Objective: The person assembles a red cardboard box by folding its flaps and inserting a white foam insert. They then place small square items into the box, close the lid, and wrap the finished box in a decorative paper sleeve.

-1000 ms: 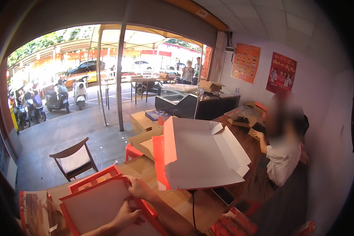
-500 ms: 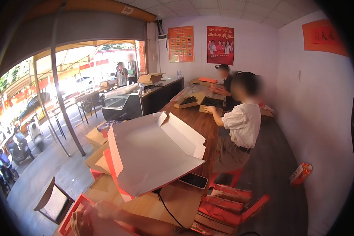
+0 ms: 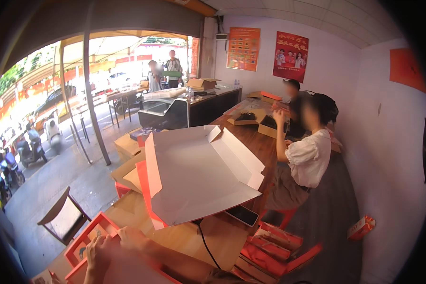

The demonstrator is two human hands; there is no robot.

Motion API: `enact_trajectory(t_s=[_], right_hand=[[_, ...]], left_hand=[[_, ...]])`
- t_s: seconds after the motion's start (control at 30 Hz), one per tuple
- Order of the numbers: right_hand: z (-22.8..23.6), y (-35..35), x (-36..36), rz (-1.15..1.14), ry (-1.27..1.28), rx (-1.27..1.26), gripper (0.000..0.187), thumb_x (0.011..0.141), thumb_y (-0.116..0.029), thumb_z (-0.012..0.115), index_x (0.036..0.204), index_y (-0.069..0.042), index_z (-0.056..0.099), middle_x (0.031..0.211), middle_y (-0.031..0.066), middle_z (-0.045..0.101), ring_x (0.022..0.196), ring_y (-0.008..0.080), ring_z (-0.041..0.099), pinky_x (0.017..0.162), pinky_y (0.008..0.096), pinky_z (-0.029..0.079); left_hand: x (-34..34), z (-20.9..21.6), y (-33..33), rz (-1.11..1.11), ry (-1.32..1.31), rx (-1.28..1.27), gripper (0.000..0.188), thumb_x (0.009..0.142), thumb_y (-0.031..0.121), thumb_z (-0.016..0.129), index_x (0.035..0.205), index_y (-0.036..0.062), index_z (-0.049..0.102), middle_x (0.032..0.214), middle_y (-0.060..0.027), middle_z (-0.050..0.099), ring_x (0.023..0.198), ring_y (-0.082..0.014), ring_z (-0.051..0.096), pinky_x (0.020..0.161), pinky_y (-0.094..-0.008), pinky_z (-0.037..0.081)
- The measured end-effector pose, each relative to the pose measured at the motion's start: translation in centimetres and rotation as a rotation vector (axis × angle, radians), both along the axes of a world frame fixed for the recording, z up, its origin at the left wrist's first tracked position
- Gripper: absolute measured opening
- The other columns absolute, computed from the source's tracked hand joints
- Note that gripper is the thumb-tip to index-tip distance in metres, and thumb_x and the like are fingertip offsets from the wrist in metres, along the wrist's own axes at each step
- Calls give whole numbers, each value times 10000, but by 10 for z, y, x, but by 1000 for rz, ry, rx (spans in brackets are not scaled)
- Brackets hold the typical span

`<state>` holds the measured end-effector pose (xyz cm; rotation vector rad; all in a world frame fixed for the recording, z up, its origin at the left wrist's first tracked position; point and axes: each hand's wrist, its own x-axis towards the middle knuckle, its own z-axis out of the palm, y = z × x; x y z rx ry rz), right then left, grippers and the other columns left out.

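Observation:
At the lower left, a red cardboard box (image 3: 104, 220) lies on the wooden table, with small printed shapes inside its tray. A pale pinkish panel (image 3: 130, 267) with a red edge lies nearer me, under my forearms. My left hand (image 3: 97, 253) curls its fingers over the panel's far edge beside the box. Just right of it, my right hand (image 3: 131, 238) has bent fingers at the same edge. The fingertips are partly hidden. Beyond my hands, a large unfolded cardboard sheet (image 3: 199, 175), white inside and red outside, spreads across the table.
A black phone (image 3: 242, 214) and a dark cable (image 3: 205, 244) lie by the sheet. Several red boxes (image 3: 274, 248) are stacked at right. Brown cartons (image 3: 128, 144) stand at left, near a chair (image 3: 64, 215). A co-worker in a white shirt (image 3: 310, 156) sits beyond.
My view has swung left, so the scene sits farther right and more of the red box shows. My hands stay near the panel's edge. The nearer co-worker's hands have risen from a carton.

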<state>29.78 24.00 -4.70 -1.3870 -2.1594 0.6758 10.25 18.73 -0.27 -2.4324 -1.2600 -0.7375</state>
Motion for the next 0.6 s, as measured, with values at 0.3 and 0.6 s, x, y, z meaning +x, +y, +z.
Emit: enact_trajectory(t_s=[0.3, 0.6], right_hand=[[-14, 9, 12, 83, -11, -7, 448, 845, -144, 621, 1276, -87, 729, 1080, 270, 753, 1045, 447, 731, 887, 533, 582], [16, -7, -1, 74, -81, -102, 431, 892, -221, 647, 1288, -63, 713, 1058, 212, 769, 1030, 392, 739, 903, 485, 580]], left_hand=[[-12, -5, 3, 9, 158, -164, 192, 909, 89, 646, 1089, 36, 688, 924, -102, 721, 831, -273, 758, 701, -414, 619], [-20, -21, -16, -72, 218, 156, 233, 917, 119, 666, 1121, 27, 731, 1106, -115, 689, 1018, -284, 722, 875, -410, 625]])
